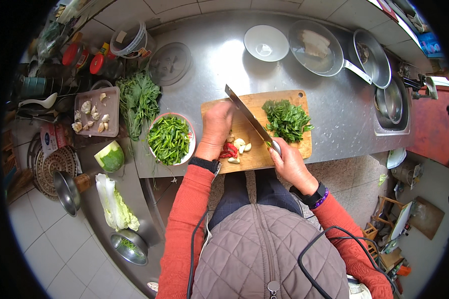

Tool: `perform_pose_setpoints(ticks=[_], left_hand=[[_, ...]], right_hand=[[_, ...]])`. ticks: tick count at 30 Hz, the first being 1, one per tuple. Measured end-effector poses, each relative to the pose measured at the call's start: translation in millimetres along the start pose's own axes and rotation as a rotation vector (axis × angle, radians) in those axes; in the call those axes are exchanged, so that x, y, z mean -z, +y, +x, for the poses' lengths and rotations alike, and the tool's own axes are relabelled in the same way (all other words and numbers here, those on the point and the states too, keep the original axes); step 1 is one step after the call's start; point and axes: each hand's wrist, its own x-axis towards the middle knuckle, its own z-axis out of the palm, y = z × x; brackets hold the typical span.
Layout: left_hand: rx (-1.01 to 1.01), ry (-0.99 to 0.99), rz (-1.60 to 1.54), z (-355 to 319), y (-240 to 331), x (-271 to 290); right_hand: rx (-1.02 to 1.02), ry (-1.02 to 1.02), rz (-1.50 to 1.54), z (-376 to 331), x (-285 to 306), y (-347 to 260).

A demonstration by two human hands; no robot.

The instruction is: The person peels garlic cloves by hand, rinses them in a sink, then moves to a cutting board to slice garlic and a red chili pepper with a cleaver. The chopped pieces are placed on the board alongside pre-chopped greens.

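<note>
One right hand [287, 162], fingers wrapped round handle of knife [249, 115], angles blade over wooden cutting board [257, 160]; left hand [218, 124] blurred, fingers curled, grasp impossible to tell. Garlic cloves [247, 147], red pepper [229, 151] between hands; chopped greens [287, 120] right of blade; bowl [191, 147] of cut stalks [168, 140] beside board, on steel table [339, 109].

I see a person [269, 249] at a steel counter [344, 114], right hand [289, 165] gripping a knife [248, 114] over a wooden board [259, 157], left hand [218, 127], blurred, at its left side. Chopped greens [287, 120] lie right, garlic [240, 143] and red pieces [228, 150] near; left of the board stands a bowl [192, 143] of green stalks [169, 139].
</note>
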Motion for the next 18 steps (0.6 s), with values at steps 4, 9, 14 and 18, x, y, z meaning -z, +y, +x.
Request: perform_pose_setpoints(ticks=[4, 9, 14, 18], left_hand=[[0.024, -0.007, -0.023, 0, -2, -1], [-0.031, 0.003, -0.015, -1, -3, 0], [-0.047, -0.007, 0.024, -1, -5, 3], [-0.040, 0.008, -0.001, -1, -7, 4]], right_hand=[[0.013, -0.022, 0.014, -3, 9, -6], [-0.023, -0.095, -0.011, 2, 20, -10], [-0.032, -0.089, -0.061, 8, 11, -5], [0.000, -0.041, -0.046, 7, 3, 0]])
